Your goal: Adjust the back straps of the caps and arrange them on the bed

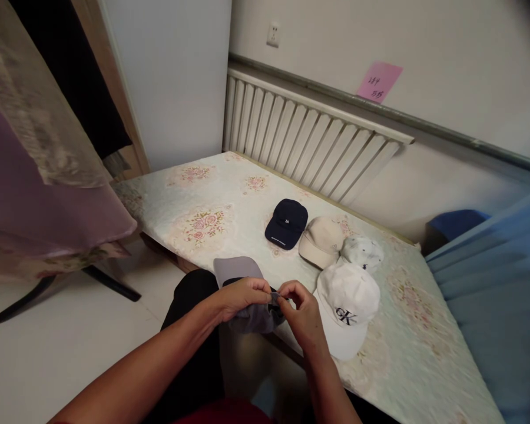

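Observation:
A grey baseball cap point(254, 321) is between my hands at the table's near edge, its lighter brim point(237, 270) pointing away to the left. My left hand point(246, 294) is closed on the cap's back strap. My right hand point(301, 307) pinches the other side of the same strap, close to the left fingertips. The strap's fastening is too small to make out. Just right of my right hand lies a white cap point(348, 294) with dark letters. Behind it are a pale patterned cap point(363, 252), a beige cap point(324, 238) and a navy cap point(288, 221).
The caps lie on a table with a flowered cover point(221, 188). A white radiator point(300, 129) runs along the wall behind it. Clothes point(48, 147) hang at the left above black stand legs point(110, 282). A blue curtain point(503, 294) hangs at the right.

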`<act>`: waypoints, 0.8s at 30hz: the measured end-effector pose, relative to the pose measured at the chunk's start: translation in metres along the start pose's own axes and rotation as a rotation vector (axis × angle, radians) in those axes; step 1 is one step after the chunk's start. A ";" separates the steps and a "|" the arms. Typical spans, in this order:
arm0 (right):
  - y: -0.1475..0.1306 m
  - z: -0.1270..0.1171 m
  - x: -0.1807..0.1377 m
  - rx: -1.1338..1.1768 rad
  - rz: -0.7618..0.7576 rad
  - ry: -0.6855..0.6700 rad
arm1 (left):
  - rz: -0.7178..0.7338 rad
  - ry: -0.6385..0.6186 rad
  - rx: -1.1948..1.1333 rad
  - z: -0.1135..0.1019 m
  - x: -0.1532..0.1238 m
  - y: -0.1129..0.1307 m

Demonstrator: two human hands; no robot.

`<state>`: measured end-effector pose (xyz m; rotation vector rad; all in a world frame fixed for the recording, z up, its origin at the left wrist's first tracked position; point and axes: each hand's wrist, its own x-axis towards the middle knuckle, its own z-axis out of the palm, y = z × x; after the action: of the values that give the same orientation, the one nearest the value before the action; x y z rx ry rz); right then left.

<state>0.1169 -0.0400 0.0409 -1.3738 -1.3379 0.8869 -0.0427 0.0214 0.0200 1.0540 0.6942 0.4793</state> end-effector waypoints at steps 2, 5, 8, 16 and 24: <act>0.000 0.000 -0.002 -0.056 0.010 0.036 | 0.001 0.008 -0.001 0.000 0.000 -0.001; 0.002 -0.001 -0.004 -0.054 0.057 0.048 | 0.021 0.012 0.008 0.000 0.001 -0.002; 0.003 -0.003 -0.003 -0.033 0.107 0.050 | 0.017 0.024 0.008 0.000 0.002 -0.003; 0.009 -0.004 -0.004 0.260 0.163 -0.051 | 0.006 0.026 -0.071 0.001 0.004 -0.006; 0.011 0.003 -0.001 0.298 0.159 0.037 | 0.005 -0.005 -0.115 0.003 0.003 -0.009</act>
<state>0.1170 -0.0394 0.0294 -1.2667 -1.0307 1.1137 -0.0379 0.0177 0.0121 0.9492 0.6520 0.5152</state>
